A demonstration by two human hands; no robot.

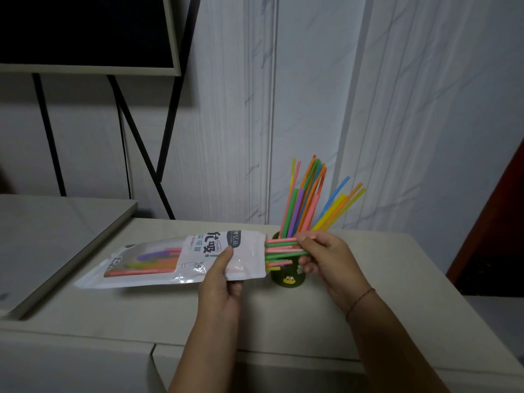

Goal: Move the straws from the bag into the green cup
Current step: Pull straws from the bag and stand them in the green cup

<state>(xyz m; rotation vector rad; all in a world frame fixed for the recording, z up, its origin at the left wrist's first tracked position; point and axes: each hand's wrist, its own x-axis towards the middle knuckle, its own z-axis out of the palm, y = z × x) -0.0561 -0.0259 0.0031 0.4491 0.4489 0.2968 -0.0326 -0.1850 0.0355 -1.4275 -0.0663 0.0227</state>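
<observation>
Left hand grips bag near open mouth, thumb on top, bag held level above table. Right hand pinches pink and green straws poking from mouth. Green cup just behind, upright, full of fanned straws, near table's back edge by wall. Bare table in front and right of cup; raised panel at left.

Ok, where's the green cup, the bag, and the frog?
green cup point(295, 282), head view, lower front wall.
bag point(158, 265), head view, clear window part.
frog point(289, 279), head view, its yellow face on the cup.
</observation>
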